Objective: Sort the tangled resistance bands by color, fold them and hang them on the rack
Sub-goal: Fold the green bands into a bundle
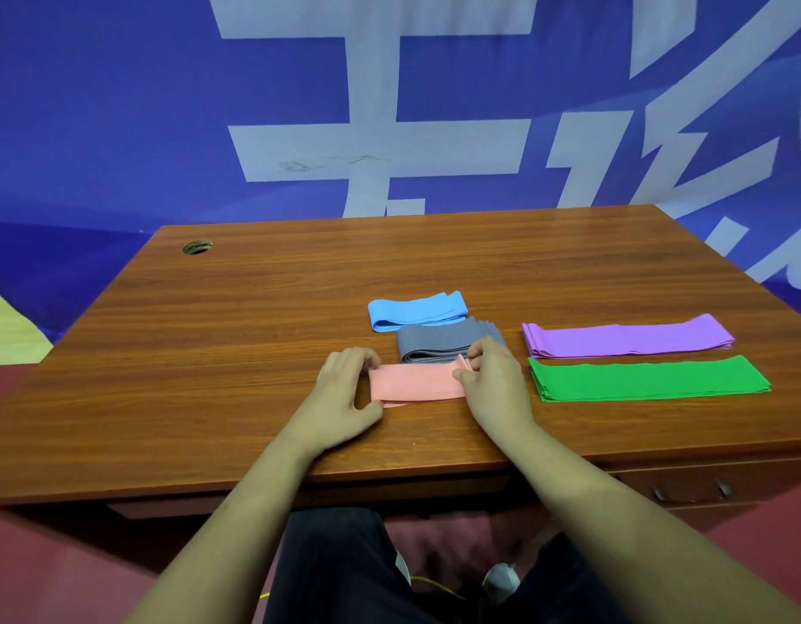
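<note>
Pink band (416, 384): my left hand (344, 391) and right hand (495, 382) pinch its ends, mid-fold. Four folded bands (434, 344) lie at 12 and 3 o'clock; none hung.

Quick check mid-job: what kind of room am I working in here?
Probably an office-like staging room: wooden desk with a cable hole and drawer, against a big blue printed banner.

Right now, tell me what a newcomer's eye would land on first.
The left hand and right hand hold the ends of a folded pink band, front centre on the desk. To the right lie a bright green band and, behind it, a purple band; a blue banner with huge white characters fills the background.
</note>
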A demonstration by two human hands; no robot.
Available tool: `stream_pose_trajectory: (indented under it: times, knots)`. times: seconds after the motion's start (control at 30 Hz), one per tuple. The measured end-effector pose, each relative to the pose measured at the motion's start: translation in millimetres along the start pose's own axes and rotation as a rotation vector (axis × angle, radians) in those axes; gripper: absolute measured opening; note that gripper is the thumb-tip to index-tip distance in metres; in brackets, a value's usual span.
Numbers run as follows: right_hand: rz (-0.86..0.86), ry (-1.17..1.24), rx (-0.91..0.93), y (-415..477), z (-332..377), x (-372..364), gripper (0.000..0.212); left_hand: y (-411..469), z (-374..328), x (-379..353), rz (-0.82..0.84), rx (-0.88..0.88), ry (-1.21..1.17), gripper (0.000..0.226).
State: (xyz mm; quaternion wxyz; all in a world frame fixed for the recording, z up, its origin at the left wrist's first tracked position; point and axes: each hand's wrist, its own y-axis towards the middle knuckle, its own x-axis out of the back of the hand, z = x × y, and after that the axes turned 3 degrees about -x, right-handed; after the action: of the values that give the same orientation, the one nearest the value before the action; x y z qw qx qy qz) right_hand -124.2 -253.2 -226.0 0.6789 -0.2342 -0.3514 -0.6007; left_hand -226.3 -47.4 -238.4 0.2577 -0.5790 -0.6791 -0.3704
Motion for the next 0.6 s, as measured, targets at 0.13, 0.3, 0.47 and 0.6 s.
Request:
stream_pose_trajectory:
  times: [0.13,0.3,0.47,0.6]
  knots:
    - [-0.021,0.008,0.051,-3.5,-3.1,-2.4,0.023,1.1,-2.8,-1.6,0.019,-0.006,0.084,0.038]
    - [-0.068,-0.017,0.187,-5.6,-6.8,4.8,0.017,-1.2,-10.0,-4.7,-0.042,-0.018,0.183,0.050]
    - [-0.060,0.104,0.308,1.4,-35.5,50.4,0.010,8.8,-54.8,-15.8,-0.174,-0.114,0.079,0.029]
    - [-0.097,0.018,0.290,11.1,-87.6,90.9,0.010,28.9,-109.4,-46.4,-0.056,-0.130,-0.021,0.013]
